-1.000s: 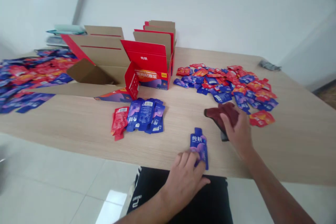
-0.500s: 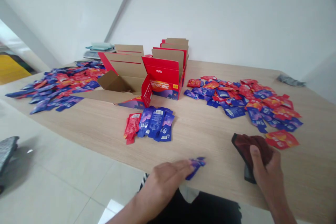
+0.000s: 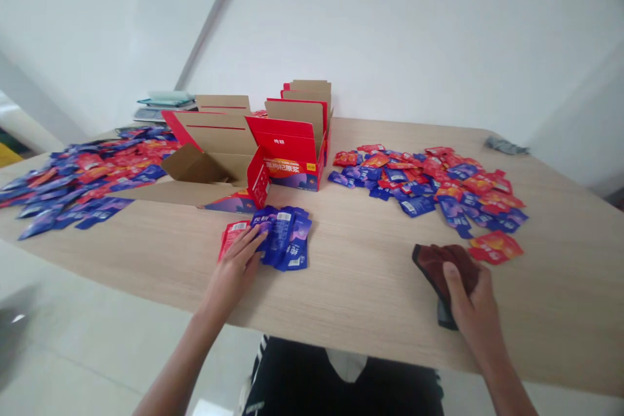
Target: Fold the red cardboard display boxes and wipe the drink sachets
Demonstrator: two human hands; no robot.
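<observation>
My left hand [image 3: 238, 260] lies with outstretched fingers on a small row of packets in front of the boxes. Beneath and beside its fingertips are overlapping blue sachets [image 3: 283, 237], and a red sachet [image 3: 234, 231] shows partly behind the hand. Whether the fingers still pinch any packet is hard to see; they look flat. On the right, my right hand [image 3: 475, 302] is closed around a dark red-brown cloth [image 3: 439, 263] with black edging, resting on the table. A red-orange sachet [image 3: 497, 247] lies just beyond that hand.
An open cardboard box [image 3: 214, 166] with raised flaps stands behind the small row. More red boxes [image 3: 292, 149] stand in a line beside it. Heaped sachets [image 3: 97, 172] cover the left, another heap [image 3: 429, 182] the right. A grey cloth [image 3: 507, 145] lies at the far right.
My left hand has moved from the table's front edge, where it held a blue sachet, forward and left onto the packet row. My right hand keeps its hold on the cloth. The view has shifted slightly.
</observation>
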